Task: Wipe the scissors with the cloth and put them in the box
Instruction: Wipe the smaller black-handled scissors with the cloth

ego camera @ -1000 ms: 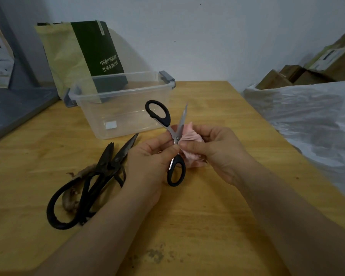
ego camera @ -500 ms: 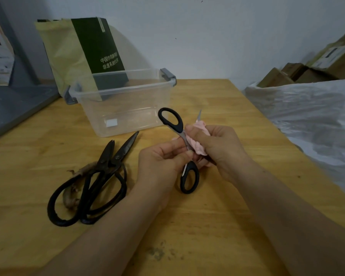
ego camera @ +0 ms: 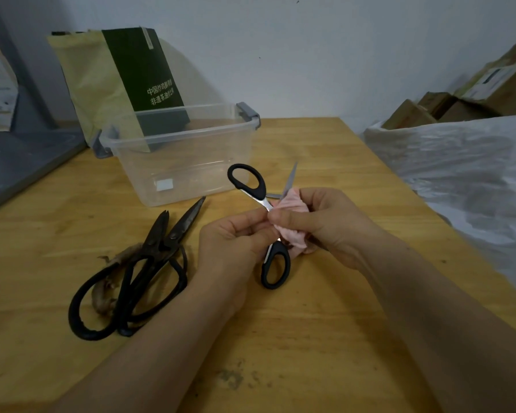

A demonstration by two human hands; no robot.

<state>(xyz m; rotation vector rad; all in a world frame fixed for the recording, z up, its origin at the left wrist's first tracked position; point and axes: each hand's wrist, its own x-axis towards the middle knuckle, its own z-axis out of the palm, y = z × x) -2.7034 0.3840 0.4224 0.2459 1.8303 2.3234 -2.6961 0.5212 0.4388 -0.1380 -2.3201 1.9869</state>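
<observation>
The left hand (ego camera: 230,242) pinches the black-handled scissors (ego camera: 262,188) at the pivot between thumb and fingers, blades spread, above the tabletop (ego camera: 325,308). The right hand (ego camera: 331,225), fingers curled, grips the bunched pink cloth (ego camera: 291,207) around one blade. The clear box (ego camera: 191,162) stands at 11 o'clock from the hands, and dark old shears (ego camera: 161,242) lie at 9 o'clock.

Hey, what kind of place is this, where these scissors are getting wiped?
Probably a storeroom or back-room work area, not a living space. Brown cardboard cartons are piled against the wall at the right, a crinkled white plastic sheet lies in front of them, and the work happens on a bare, stained wooden table.
</observation>
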